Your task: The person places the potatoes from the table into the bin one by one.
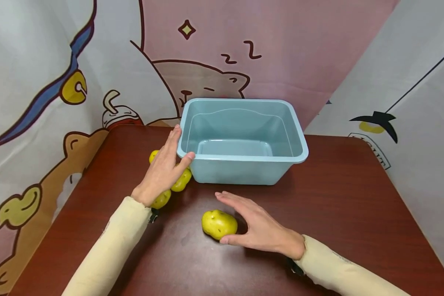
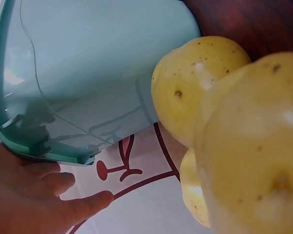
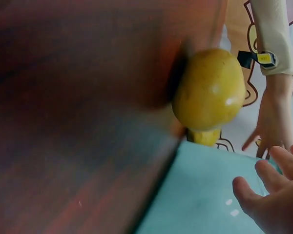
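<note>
A light blue plastic tub (image 1: 240, 170) stands upright toward the back of the table. My left hand (image 1: 163, 168) lies along its left rim with straight fingers, the thumb at the front corner. Under and beside that hand are yellow potatoes, one (image 1: 181, 181) close against the tub and another (image 1: 160, 199) nearer the wrist; the left wrist view shows a large potato (image 2: 254, 141) in front of others. A single potato (image 1: 219, 225) lies on the table before the tub. Around its right side my right hand (image 1: 260, 226) is spread, thumb low beside it, fingers not closed on it.
The brown wooden table (image 1: 340, 197) extends to both sides of the tub. Behind it hangs a cartoon-printed cloth (image 1: 281, 53), close to the tub's back. Both forearms wear pale sleeves (image 1: 107, 246).
</note>
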`<act>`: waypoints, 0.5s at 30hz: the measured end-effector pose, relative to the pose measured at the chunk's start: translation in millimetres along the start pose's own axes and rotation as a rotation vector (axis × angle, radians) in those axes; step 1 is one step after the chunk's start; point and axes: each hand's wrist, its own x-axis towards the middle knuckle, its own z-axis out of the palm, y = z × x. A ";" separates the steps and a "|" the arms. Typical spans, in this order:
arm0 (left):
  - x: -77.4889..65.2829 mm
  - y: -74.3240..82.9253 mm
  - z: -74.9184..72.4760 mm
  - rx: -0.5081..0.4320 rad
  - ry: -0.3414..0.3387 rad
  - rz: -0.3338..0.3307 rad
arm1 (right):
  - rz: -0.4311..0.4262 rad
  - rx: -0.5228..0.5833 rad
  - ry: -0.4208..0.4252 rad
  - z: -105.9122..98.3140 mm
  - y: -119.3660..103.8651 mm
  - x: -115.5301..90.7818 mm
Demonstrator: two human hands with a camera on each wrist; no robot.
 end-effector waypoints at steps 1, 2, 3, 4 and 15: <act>-0.2 -0.3 -0.2 0.001 -0.001 0.001 | 0.026 0.015 -0.019 2.1 -0.1 0.8; -0.3 -0.4 -0.5 0.001 -0.001 0.002 | 0.052 0.032 -0.037 4.1 0.1 1.8; -0.4 -0.7 -0.8 0.001 -0.001 0.004 | 0.075 0.052 -0.054 5.8 0.1 2.9; -0.5 -0.8 -1.2 0.002 -0.001 0.003 | 0.098 0.071 -0.069 7.6 0.3 3.8; -0.6 -0.4 -0.2 -0.008 -0.008 0.001 | 0.196 0.103 -0.166 25.0 9.0 9.8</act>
